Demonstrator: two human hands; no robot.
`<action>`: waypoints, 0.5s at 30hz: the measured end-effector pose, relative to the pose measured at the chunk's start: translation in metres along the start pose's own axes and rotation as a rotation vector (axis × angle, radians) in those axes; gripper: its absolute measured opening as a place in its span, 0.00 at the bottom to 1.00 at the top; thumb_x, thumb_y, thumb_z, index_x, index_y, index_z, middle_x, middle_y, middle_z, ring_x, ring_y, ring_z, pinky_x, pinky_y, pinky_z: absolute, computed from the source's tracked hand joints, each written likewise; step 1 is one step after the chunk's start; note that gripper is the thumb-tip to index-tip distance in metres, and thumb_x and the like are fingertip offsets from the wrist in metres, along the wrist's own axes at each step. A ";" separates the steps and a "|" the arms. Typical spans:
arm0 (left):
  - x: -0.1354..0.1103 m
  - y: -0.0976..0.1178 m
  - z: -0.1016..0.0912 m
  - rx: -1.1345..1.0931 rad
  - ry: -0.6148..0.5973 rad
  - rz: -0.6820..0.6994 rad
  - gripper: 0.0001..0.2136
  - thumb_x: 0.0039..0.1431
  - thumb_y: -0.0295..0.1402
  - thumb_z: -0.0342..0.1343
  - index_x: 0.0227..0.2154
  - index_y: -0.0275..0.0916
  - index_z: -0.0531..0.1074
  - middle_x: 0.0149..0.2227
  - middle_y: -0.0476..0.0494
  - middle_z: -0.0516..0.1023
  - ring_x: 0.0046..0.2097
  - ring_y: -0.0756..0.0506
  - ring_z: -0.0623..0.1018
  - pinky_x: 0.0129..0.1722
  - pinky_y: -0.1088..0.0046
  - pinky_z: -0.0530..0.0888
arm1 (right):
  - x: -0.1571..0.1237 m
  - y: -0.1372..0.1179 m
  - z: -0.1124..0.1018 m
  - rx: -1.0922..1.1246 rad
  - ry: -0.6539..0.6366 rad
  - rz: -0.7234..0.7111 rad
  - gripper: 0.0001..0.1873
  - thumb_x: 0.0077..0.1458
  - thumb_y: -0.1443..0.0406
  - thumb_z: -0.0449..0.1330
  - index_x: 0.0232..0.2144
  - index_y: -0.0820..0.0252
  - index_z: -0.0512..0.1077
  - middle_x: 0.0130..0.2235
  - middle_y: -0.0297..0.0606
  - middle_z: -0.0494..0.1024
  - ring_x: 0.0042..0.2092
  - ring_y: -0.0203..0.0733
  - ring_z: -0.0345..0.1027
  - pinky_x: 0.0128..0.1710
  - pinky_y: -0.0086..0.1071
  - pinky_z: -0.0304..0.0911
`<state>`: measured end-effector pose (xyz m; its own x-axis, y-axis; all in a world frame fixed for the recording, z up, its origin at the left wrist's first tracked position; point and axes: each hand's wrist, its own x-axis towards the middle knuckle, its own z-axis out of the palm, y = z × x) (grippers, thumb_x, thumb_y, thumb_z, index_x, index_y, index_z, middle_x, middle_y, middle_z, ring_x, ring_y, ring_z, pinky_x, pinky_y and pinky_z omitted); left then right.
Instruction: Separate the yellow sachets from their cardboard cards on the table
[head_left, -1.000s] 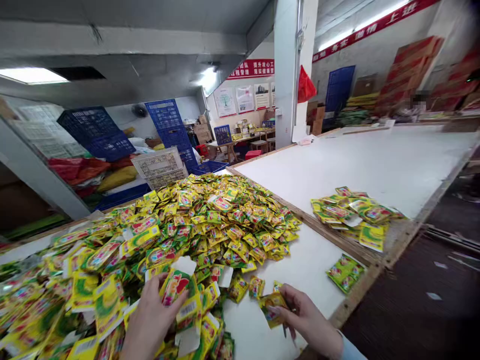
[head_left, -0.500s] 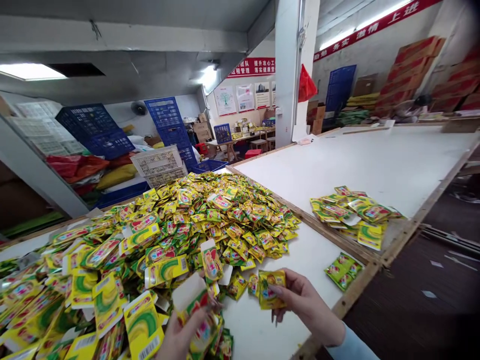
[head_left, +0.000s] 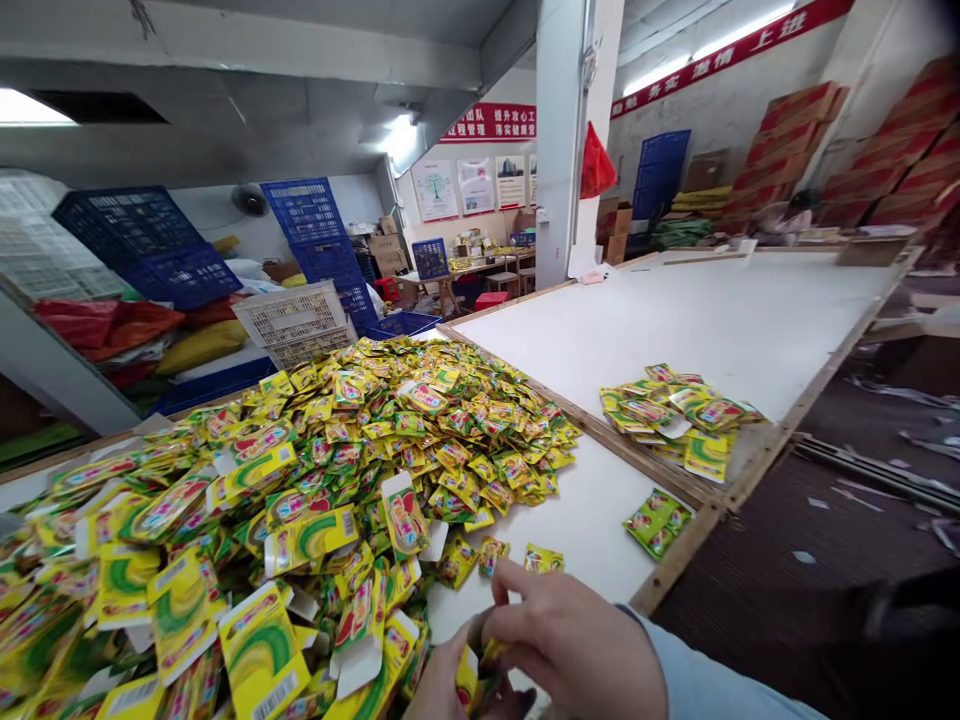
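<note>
At the bottom centre my two hands meet over the white tabletop. My left hand (head_left: 439, 685), partly cut off by the lower edge, is closed on a small yellow packet (head_left: 466, 678). My right hand (head_left: 570, 635) is bent over it with its fingers pinched at the same packet, hiding much of it. Just beyond my knuckles lies a yellow sachet (head_left: 544, 559), with a smaller sachet (head_left: 493, 553) to its left. An open yellow box (head_left: 361, 622) with a white flap rests on the heap, left of my hands.
A large heap of yellow and green sachets and flat boxes (head_left: 420, 430) covers the left and middle. A green packet (head_left: 658, 522) lies near the wooden rim (head_left: 686, 550). Past the divider is a smaller pile (head_left: 675, 412). Blue crates (head_left: 307, 230) stand behind.
The open box has left my left hand and lies on the heap. A yellow sachet now lies where my right hand was. My hands have come together, and the view has shifted right.
</note>
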<state>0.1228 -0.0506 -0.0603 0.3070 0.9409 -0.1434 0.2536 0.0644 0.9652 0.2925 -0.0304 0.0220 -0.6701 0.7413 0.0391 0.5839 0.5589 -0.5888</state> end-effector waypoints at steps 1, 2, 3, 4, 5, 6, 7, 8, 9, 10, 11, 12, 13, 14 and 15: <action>0.002 0.001 -0.001 -0.008 -0.052 0.028 0.13 0.40 0.29 0.60 0.33 0.37 0.70 0.28 0.49 0.74 0.31 0.47 0.73 0.31 0.74 0.69 | -0.002 0.000 -0.002 -0.030 -0.038 -0.004 0.08 0.49 0.72 0.57 0.32 0.58 0.73 0.39 0.38 0.70 0.34 0.38 0.66 0.36 0.30 0.61; 0.004 0.001 -0.001 -0.018 -0.096 0.049 0.14 0.40 0.29 0.61 0.34 0.37 0.70 0.29 0.49 0.74 0.32 0.46 0.72 0.33 0.74 0.69 | -0.003 0.001 -0.003 -0.019 -0.058 -0.019 0.12 0.48 0.73 0.57 0.35 0.57 0.72 0.40 0.38 0.70 0.35 0.38 0.66 0.36 0.29 0.61; 0.005 0.001 -0.002 -0.034 -0.131 0.057 0.16 0.40 0.29 0.61 0.35 0.37 0.69 0.30 0.49 0.74 0.33 0.46 0.72 0.34 0.73 0.68 | -0.005 0.003 -0.004 0.019 -0.057 -0.034 0.15 0.46 0.74 0.57 0.38 0.57 0.71 0.40 0.38 0.71 0.35 0.38 0.66 0.37 0.28 0.61; 0.006 -0.001 -0.003 -0.058 -0.157 0.054 0.17 0.40 0.29 0.61 0.36 0.37 0.69 0.31 0.49 0.73 0.33 0.47 0.72 0.35 0.73 0.68 | -0.006 0.006 -0.005 0.066 -0.040 -0.046 0.17 0.46 0.75 0.58 0.40 0.58 0.70 0.39 0.37 0.71 0.36 0.37 0.66 0.37 0.27 0.61; 0.006 -0.003 -0.003 -0.090 -0.177 0.046 0.18 0.40 0.30 0.62 0.38 0.38 0.68 0.31 0.49 0.72 0.33 0.47 0.71 0.35 0.73 0.68 | -0.008 0.011 -0.005 0.103 -0.015 -0.056 0.17 0.46 0.75 0.58 0.40 0.59 0.69 0.38 0.37 0.72 0.35 0.36 0.66 0.36 0.26 0.61; 0.007 -0.007 -0.003 -0.129 -0.192 0.037 0.20 0.40 0.31 0.62 0.38 0.38 0.67 0.31 0.49 0.72 0.34 0.47 0.71 0.36 0.73 0.68 | -0.009 0.015 -0.003 0.117 0.014 -0.061 0.14 0.47 0.74 0.57 0.38 0.60 0.70 0.36 0.37 0.72 0.35 0.35 0.66 0.35 0.25 0.60; 0.006 -0.012 -0.002 -0.175 -0.202 0.030 0.21 0.39 0.33 0.63 0.39 0.38 0.66 0.32 0.49 0.71 0.34 0.47 0.71 0.36 0.72 0.67 | -0.010 0.019 0.001 0.111 0.040 -0.063 0.10 0.48 0.74 0.56 0.34 0.61 0.71 0.34 0.36 0.72 0.34 0.35 0.66 0.34 0.25 0.60; 0.006 -0.017 0.000 -0.224 -0.208 0.030 0.23 0.38 0.35 0.64 0.40 0.38 0.65 0.33 0.48 0.70 0.35 0.47 0.71 0.37 0.72 0.67 | -0.012 0.023 0.005 0.095 0.057 -0.075 0.08 0.49 0.74 0.55 0.31 0.61 0.72 0.32 0.36 0.72 0.33 0.35 0.65 0.32 0.24 0.60; 0.006 -0.022 0.002 -0.270 -0.214 0.033 0.25 0.37 0.36 0.65 0.41 0.39 0.64 0.34 0.48 0.69 0.36 0.46 0.71 0.38 0.71 0.67 | -0.013 0.026 0.010 0.083 0.059 -0.097 0.08 0.50 0.74 0.54 0.29 0.61 0.73 0.30 0.36 0.71 0.32 0.35 0.65 0.31 0.24 0.60; 0.006 -0.026 0.004 -0.309 -0.227 0.037 0.27 0.36 0.38 0.65 0.42 0.40 0.64 0.35 0.47 0.69 0.38 0.46 0.70 0.40 0.70 0.66 | -0.014 0.028 0.015 0.085 0.049 -0.119 0.09 0.50 0.74 0.54 0.28 0.62 0.73 0.29 0.36 0.72 0.32 0.35 0.66 0.30 0.24 0.60; 0.007 -0.030 0.006 -0.341 -0.249 0.036 0.29 0.36 0.40 0.66 0.43 0.40 0.63 0.36 0.47 0.69 0.39 0.46 0.70 0.42 0.69 0.66 | -0.015 0.029 0.020 0.102 0.033 -0.132 0.10 0.50 0.75 0.54 0.28 0.62 0.74 0.29 0.36 0.72 0.31 0.35 0.66 0.30 0.23 0.60; 0.008 -0.034 0.009 -0.368 -0.271 0.029 0.29 0.36 0.42 0.65 0.43 0.40 0.63 0.36 0.47 0.69 0.39 0.45 0.70 0.43 0.68 0.65 | -0.017 0.031 0.024 0.132 0.013 -0.137 0.10 0.49 0.75 0.54 0.28 0.63 0.75 0.28 0.37 0.73 0.31 0.35 0.67 0.30 0.23 0.60; 0.009 -0.036 0.012 -0.392 -0.291 0.016 0.29 0.37 0.43 0.65 0.43 0.40 0.63 0.36 0.47 0.69 0.38 0.46 0.71 0.44 0.67 0.65 | -0.018 0.032 0.026 0.170 -0.005 -0.143 0.10 0.48 0.76 0.54 0.27 0.64 0.75 0.28 0.37 0.74 0.31 0.35 0.68 0.31 0.23 0.61; 0.010 -0.037 0.014 -0.416 -0.311 0.001 0.29 0.37 0.44 0.64 0.43 0.40 0.63 0.35 0.47 0.70 0.38 0.46 0.71 0.45 0.66 0.65 | -0.020 0.034 0.028 0.217 -0.021 -0.151 0.11 0.47 0.76 0.54 0.28 0.64 0.76 0.28 0.38 0.75 0.32 0.36 0.69 0.33 0.23 0.61; 0.011 -0.038 0.016 -0.441 -0.323 -0.011 0.28 0.37 0.44 0.64 0.42 0.40 0.63 0.35 0.47 0.70 0.38 0.46 0.71 0.45 0.66 0.65 | -0.023 0.036 0.028 0.269 -0.035 -0.155 0.12 0.47 0.76 0.54 0.29 0.65 0.76 0.29 0.39 0.76 0.33 0.37 0.69 0.34 0.24 0.62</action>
<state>0.1315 -0.0486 -0.1018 0.5904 0.7937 -0.1464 -0.1296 0.2723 0.9534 0.3159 -0.0375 -0.0230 -0.7598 0.6391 0.1197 0.3348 0.5423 -0.7706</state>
